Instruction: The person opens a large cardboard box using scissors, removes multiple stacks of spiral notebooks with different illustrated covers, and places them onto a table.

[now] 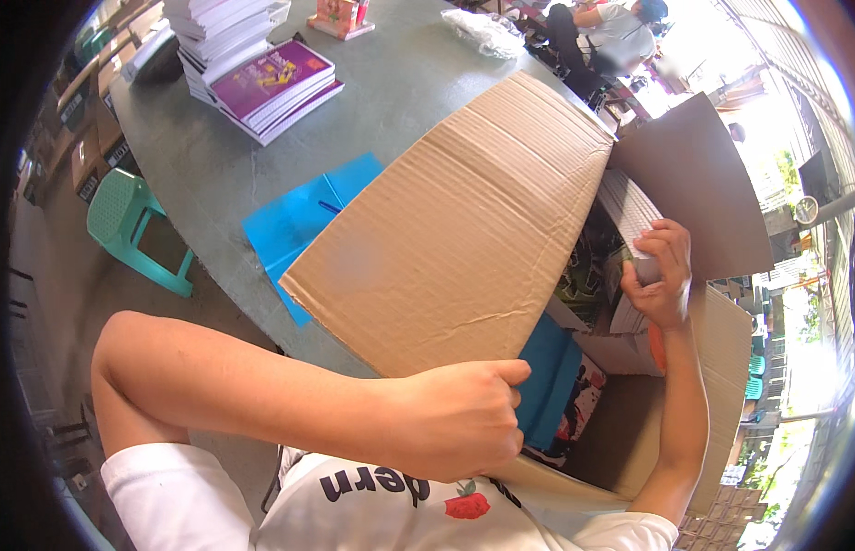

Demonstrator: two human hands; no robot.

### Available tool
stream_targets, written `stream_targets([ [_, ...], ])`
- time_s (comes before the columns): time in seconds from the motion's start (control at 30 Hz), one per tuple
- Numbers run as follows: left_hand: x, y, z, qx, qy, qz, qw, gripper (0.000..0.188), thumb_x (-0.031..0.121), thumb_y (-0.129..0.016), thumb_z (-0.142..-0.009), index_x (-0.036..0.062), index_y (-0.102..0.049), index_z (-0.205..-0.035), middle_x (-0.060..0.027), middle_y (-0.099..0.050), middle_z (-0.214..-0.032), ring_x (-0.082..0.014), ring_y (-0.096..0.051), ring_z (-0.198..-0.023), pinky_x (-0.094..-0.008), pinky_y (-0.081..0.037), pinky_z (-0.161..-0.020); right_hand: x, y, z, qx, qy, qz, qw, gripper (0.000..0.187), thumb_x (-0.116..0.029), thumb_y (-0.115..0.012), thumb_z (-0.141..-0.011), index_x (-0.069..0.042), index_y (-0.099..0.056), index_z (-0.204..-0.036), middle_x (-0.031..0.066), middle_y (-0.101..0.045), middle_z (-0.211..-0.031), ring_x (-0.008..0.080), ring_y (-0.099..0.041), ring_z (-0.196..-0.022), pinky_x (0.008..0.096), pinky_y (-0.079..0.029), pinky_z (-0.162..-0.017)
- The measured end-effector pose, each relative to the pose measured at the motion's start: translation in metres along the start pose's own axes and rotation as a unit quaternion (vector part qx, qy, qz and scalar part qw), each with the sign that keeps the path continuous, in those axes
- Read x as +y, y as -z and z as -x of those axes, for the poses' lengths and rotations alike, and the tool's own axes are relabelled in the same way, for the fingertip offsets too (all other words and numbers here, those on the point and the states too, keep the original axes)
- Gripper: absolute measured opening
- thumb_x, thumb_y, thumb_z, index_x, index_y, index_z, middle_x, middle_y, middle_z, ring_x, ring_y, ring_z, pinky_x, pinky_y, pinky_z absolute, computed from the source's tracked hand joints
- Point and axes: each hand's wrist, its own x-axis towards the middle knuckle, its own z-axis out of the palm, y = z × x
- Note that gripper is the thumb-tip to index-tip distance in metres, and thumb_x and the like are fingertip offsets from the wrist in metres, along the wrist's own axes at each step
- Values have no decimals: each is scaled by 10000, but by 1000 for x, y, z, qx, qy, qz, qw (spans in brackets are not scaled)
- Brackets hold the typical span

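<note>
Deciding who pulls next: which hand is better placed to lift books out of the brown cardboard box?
Probably the right hand: it is inside the brown cardboard box, fingers on the stack of white-edged books. The left hand grips the box's near flap, holding it open.

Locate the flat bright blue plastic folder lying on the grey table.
In the head view, the blue folder lies left of centre on the grey table, partly under the open cardboard box flap.

Place: open-sided packing or stockroom area for books
Evidence: stacks of books (253, 64) at the far end of the grey table (216, 174)
Beside table: cardboard cartons (88, 138), a green plastic stool (124, 220)
</note>
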Motion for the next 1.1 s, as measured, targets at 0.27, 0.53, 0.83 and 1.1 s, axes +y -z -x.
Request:
stream_targets([
  [0.27,-1,-3,-1,0,-15,-17,1000,256,259,-568,-751,67,-512,-592,-30,-489,-497,-189,-534,-593,-278,-354,-796,1,5,-3,-5,-5,1,1000,278,-25,-659,-555,-46,-551,-810,104,-522,-895,312,-513,-927,404,-432,-798],
  [0.53,-80,45,-102,95,399,655,634,826,663,-253,-852,33,-226,-1385,-237,-234,-1407,-388,-321,-1248,-476,-294,-1008,9,-3,0,15,11,-45,999,444,-6,-666,-558,-46,-504,-969,141,-504,-981,339,-499,-953,412,-444,-789],
  [0.83,-140,39,-173,150,326,807,468,846,737,-360,-769,9,-442,-1191,-197,-514,-1147,-322,-488,-1055,-504,-412,-849,-12,2,13,64,135,-21,989,638,-74,-698,-630,-101,-417,-1202,197,-401,-1285,382,-391,-1205,499,-356,-983],
  [1.1,-137,37,-167,273,455,550,645,280,128,-676,-649,-44,-590,-853,-137,-602,-840,-228,-554,-601,-347,-456,-520,-47,82,63,-2,-343,-150,927,400,-419,-489,-850,-34,-571,-920,100,-604,-825,267,-584,-738,394,-465,-693],
])
